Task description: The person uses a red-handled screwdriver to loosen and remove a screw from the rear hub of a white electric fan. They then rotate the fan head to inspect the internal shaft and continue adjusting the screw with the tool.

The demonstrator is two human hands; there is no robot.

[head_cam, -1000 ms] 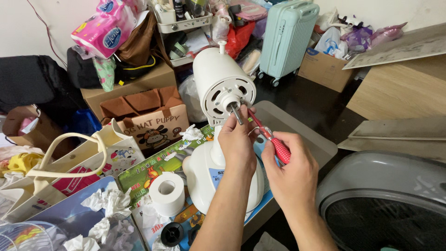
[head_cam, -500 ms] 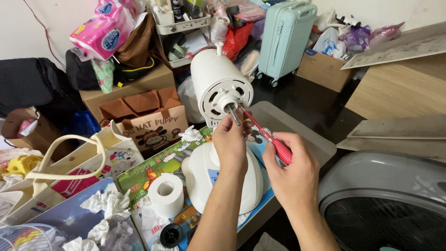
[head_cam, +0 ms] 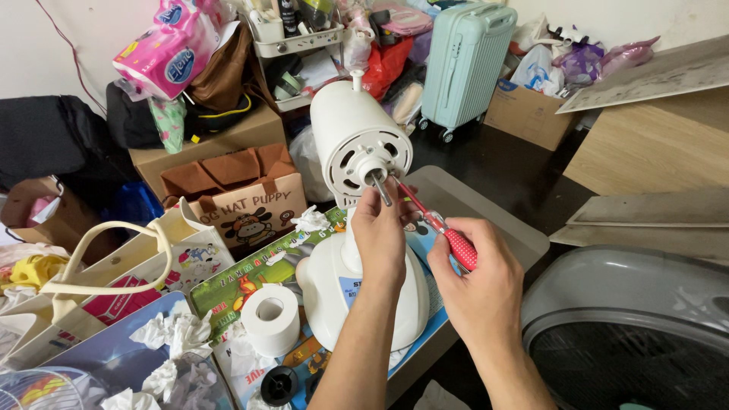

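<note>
At white plastic fan motor (head_cam: 357, 140), red-handled screwdriver (head_cam: 448, 235)

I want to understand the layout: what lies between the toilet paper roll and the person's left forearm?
In the head view, the white fan base stands between the toilet paper roll and the left forearm. The forearm passes in front of that base.

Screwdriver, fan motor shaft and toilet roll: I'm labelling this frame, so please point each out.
screwdriver (head_cam: 461, 248): head view, on its red handle.
fan motor shaft (head_cam: 380, 187): head view, mid-shaft.
toilet roll (head_cam: 270, 319): head view, on its top face.
</note>
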